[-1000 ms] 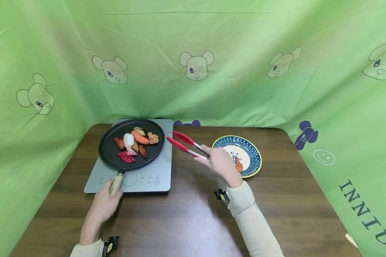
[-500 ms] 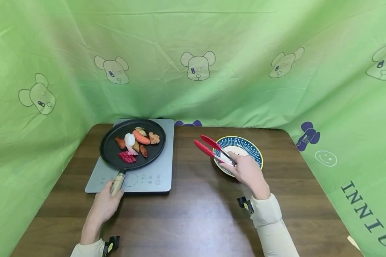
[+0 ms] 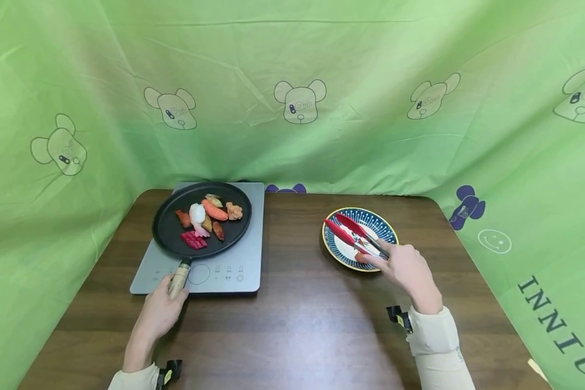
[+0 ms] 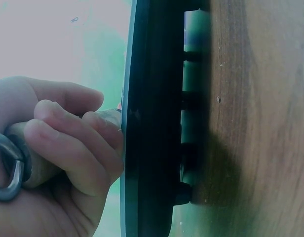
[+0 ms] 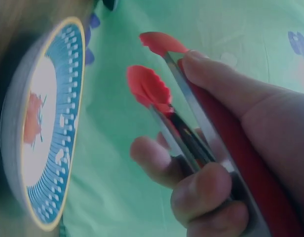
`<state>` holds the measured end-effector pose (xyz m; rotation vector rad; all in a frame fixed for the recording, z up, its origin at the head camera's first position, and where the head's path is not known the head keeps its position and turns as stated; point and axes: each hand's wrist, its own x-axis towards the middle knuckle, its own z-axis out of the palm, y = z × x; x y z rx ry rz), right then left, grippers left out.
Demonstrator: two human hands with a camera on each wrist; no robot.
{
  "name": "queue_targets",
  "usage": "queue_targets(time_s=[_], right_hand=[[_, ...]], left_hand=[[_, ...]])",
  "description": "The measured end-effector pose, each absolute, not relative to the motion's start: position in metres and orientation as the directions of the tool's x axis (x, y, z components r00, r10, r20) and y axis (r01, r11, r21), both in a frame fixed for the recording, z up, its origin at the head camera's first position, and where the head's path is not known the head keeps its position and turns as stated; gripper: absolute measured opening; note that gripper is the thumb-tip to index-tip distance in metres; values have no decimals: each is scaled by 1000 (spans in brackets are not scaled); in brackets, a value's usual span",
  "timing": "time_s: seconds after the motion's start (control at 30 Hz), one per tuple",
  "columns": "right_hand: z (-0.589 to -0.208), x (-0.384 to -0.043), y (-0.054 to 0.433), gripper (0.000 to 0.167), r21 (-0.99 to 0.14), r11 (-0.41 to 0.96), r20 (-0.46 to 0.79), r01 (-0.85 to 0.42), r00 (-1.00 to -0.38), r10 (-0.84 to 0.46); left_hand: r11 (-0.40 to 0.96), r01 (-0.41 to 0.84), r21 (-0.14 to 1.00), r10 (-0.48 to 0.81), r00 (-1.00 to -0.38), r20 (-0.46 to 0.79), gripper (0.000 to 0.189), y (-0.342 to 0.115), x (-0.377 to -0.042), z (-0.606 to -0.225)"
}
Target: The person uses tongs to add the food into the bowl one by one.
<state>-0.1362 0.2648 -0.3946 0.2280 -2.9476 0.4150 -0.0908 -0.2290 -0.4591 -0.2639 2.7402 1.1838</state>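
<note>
My left hand (image 3: 160, 311) grips the pale handle (image 3: 179, 279) of a black frying pan (image 3: 166, 230); in the left wrist view its fingers curl round the handle, which ends in a metal ring (image 4: 14, 175). The pan holds several food pieces, among them a sausage-like orange piece (image 3: 214, 210) and a pink-tailed shrimp (image 3: 197, 216). My right hand (image 3: 411, 271) holds red-tipped tongs (image 3: 341, 233) over a blue-patterned plate (image 3: 385, 225). Their tips stand apart with nothing between them. A reddish-orange food piece (image 5: 32, 118) lies in the plate.
Under the pan is a grey induction cooker (image 3: 246, 260) with touch controls, at the left of the brown wooden table (image 3: 292, 325). A green cloth (image 3: 234, 151) with bear-head prints hangs behind and at both sides.
My right hand has moved right with the tongs, from between the cooker and plate to above the plate. The left hand has kept its hold on the pan handle.
</note>
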Motion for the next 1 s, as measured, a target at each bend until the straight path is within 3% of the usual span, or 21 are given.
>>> queue_targets(time_s=[0.33, 0.63, 1.0], right_hand=[[-396, -127, 291, 55, -208, 967, 109, -148, -986, -128], [-395, -122, 301, 77, -151, 983, -17, -107, -994, -111], [-392, -124, 312, 87, -111, 991, -123, -77, -988, -91]], left_hand=[[665, -239, 708, -105, -968, -227, 61, -227, -91, -457], [662, -239, 710, -111, -969, -222, 58, -227, -90, -459], [660, -241, 712, -119, -969, -218, 57, -226, -89, -458]])
